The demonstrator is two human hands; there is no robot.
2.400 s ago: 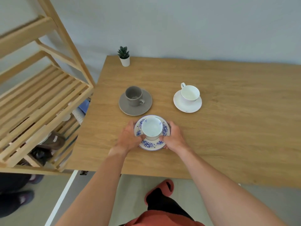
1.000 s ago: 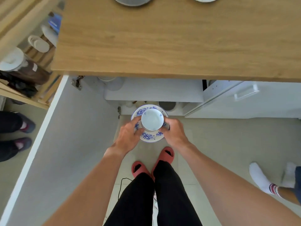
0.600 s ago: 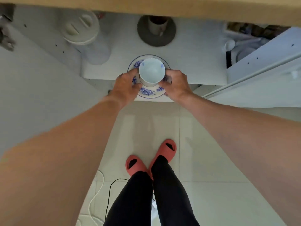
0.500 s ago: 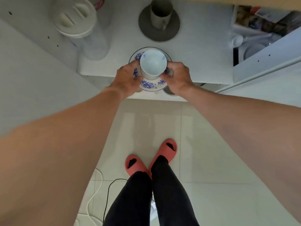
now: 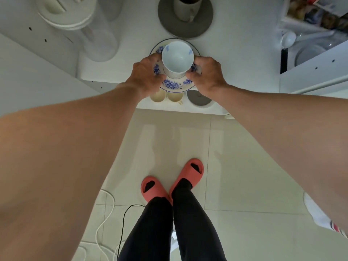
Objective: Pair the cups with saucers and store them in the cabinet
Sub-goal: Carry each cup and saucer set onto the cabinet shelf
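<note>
Both my left hand (image 5: 145, 77) and right hand (image 5: 208, 76) grip the blue-flowered saucer (image 5: 174, 84), its cup (image 5: 177, 58) upright, over the cabinet shelf (image 5: 131, 59); no writing shows.

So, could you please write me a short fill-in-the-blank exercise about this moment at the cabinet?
1. The cup stands on a saucer patterned with ____ flowers.
2. ____ hands hold the saucer: left hand and right hand.
3. Behind it on the shelf sits a ____ cup and saucer.
4. The slippers are ____.

Missing words: blue; both; grey; red
</note>
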